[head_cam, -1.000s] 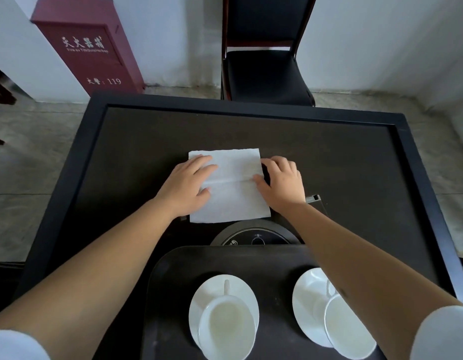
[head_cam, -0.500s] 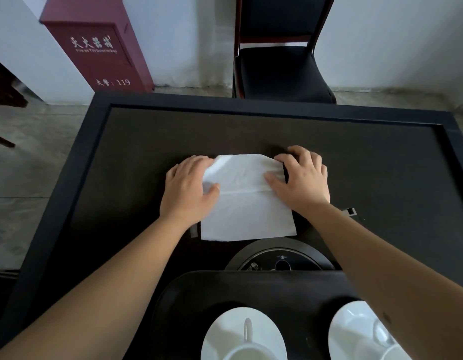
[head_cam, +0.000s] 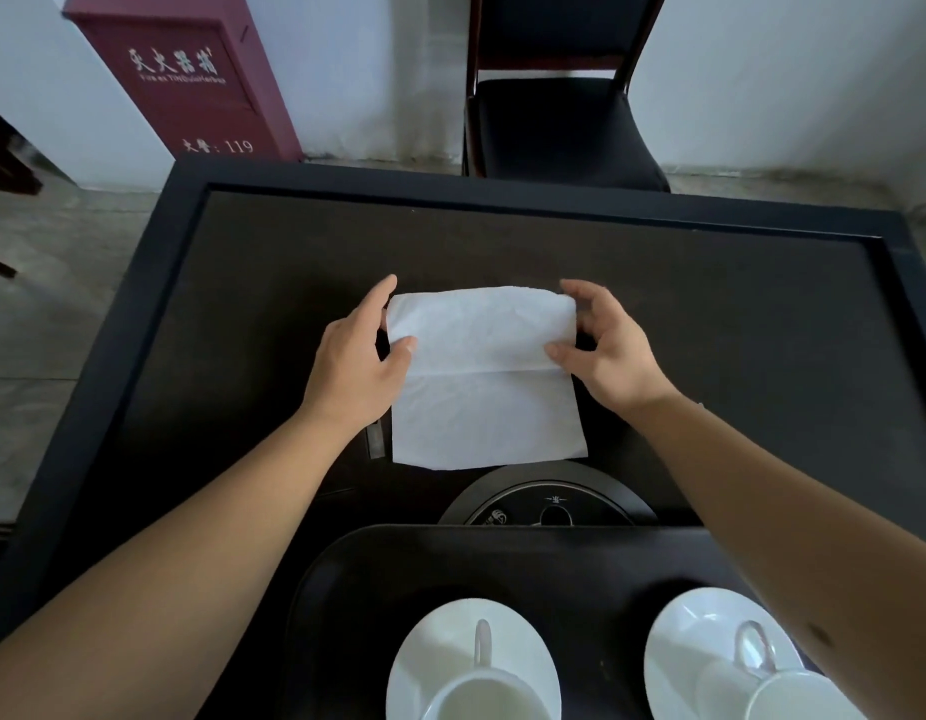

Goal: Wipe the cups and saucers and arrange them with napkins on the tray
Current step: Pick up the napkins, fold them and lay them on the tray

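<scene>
Both cups sit on saucers on the tray (head_cam: 346, 574) already: left cup (head_cam: 476, 693), right cup (head_cam: 793, 691) (wiped or not, can't tell). Napkin (head_cam: 484, 376) lies on the table (head_cam: 710, 314), mid-fold. L hand (head_cam: 354, 363) and R hand (head_cam: 609, 350) each pinch a far corner, thumb on top. Left to do, probably: finish fold, move napkin to tray.

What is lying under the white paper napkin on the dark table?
A small grey metal piece pokes out from under the white paper napkin at its left edge; the rest of it is covered. Elsewhere only the dark table shows around the napkin.
</scene>
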`<state>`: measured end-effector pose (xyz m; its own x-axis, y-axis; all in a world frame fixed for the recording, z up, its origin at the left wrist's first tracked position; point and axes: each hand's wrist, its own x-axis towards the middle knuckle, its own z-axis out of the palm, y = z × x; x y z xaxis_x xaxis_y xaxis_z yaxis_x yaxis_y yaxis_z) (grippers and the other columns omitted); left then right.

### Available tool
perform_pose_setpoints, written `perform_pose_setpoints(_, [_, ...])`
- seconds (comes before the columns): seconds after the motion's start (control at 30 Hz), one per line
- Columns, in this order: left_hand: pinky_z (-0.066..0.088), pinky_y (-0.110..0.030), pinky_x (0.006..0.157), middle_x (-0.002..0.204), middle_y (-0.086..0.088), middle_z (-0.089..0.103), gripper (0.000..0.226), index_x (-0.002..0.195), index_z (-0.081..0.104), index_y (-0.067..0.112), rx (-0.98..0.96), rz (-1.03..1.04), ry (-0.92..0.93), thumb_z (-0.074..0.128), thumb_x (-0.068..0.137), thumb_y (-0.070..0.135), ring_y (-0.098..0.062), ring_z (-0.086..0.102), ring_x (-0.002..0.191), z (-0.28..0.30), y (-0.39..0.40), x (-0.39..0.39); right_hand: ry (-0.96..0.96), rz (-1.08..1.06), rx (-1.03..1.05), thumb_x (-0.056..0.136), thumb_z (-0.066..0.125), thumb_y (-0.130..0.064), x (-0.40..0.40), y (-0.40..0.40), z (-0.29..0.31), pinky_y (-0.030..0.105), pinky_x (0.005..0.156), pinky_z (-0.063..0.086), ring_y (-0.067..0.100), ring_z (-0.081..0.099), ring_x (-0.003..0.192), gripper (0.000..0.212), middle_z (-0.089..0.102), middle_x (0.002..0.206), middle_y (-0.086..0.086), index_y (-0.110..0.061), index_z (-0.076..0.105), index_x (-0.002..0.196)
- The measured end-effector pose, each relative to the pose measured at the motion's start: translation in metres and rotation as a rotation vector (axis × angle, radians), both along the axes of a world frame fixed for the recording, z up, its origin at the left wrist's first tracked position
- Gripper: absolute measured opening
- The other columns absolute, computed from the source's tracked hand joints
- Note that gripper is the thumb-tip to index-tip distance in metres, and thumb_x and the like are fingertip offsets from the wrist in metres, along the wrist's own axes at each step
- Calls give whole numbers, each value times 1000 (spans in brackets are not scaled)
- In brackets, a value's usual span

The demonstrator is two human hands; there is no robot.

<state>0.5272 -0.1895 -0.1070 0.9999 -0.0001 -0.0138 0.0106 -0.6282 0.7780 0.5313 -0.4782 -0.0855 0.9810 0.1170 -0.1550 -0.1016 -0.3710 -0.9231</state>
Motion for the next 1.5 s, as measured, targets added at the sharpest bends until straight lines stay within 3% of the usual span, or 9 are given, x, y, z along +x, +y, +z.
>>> perform_pose_setpoints(0.23, [43, -14, 84, 80, 1, 62, 59, 136, 50, 10, -226, -78, -179, 42, 93, 50, -8, 59, 80, 8, 0, -8, 144, 170, 218, 84, 57, 15, 1, -7, 20, 25, 73, 51, 14, 66, 84, 26, 70, 85, -4, -6, 69, 80])
perform_pose_setpoints(0.43, [51, -46, 80, 77, -2, 65, 57, 74, 70, 9, -208, -57, -161, 33, 96, 47, -24, 63, 81, 11, -1, -7, 261, 356, 70, 68, 52, -33, 3, -16, 24, 16, 99, 33, 0, 42, 127, 45, 59, 128, -9, -22, 76, 105])
perform_pose_setpoints(0.57, [48, -45, 85, 91, 10, 66, 56, 101, 76, 13, -18, -180, -230, 28, 98, 43, -21, 61, 98, 13, -1, -4, 323, 382, 23, 74, 40, -34, 5, -14, 24, 25, 105, 29, -4, 39, 128, 46, 54, 131, -8, -33, 76, 102])
perform_pose_setpoints(0.73, [43, -49, 87, 88, 15, 64, 59, 78, 79, 19, 90, -291, -253, 28, 98, 41, -18, 57, 97, 18, -2, -4, 255, 432, 33, 80, 38, -22, 0, -12, 29, 26, 109, 22, -1, 35, 132, 42, 67, 123, -5, -29, 77, 69])
perform_pose_setpoints(0.83, [42, -49, 88, 92, 15, 65, 42, 80, 79, 22, 204, -309, -255, 44, 90, 44, -18, 55, 98, 18, -3, -5, 125, 385, -161, 87, 61, -28, -10, -13, 23, 33, 110, 24, 2, 33, 133, 19, 56, 133, -19, -32, 74, 101])
perform_pose_setpoints(0.9, [39, -45, 90, 100, 13, 64, 35, 92, 76, 28, 305, -349, -231, 52, 82, 51, -18, 53, 103, 18, -3, -6, -16, 438, -394, 84, 73, -33, -22, -14, 17, 42, 113, 21, 8, 28, 135, 37, 47, 139, -18, -35, 61, 119])
perform_pose_setpoints(1.1, [32, -38, 88, 103, 18, 59, 18, 86, 70, 34, 360, -360, -231, 60, 78, 46, -14, 49, 106, 12, -3, -4, -134, 264, -466, 75, 80, -34, -34, -10, 9, 32, 104, 25, 15, 22, 135, 45, 41, 141, -13, -27, 65, 116])
perform_pose_setpoints(1.27, [32, -36, 82, 95, 21, 62, 12, 76, 63, 33, 302, -291, -249, 54, 84, 37, -13, 52, 100, 12, -5, -4, -197, 182, -468, 81, 75, -22, -33, -2, 5, 24, 95, 31, 10, 38, 124, 10, 58, 124, -12, -29, 70, 86])
perform_pose_setpoints(1.5, [32, -37, 88, 100, 26, 55, 21, 88, 69, 35, 348, -337, -190, 57, 80, 50, -11, 48, 107, 14, -6, -1, -82, 89, -230, 86, 71, -23, -34, -4, 7, 22, 79, 42, 6, 55, 91, 28, 63, 89, -11, -45, 57, 95])
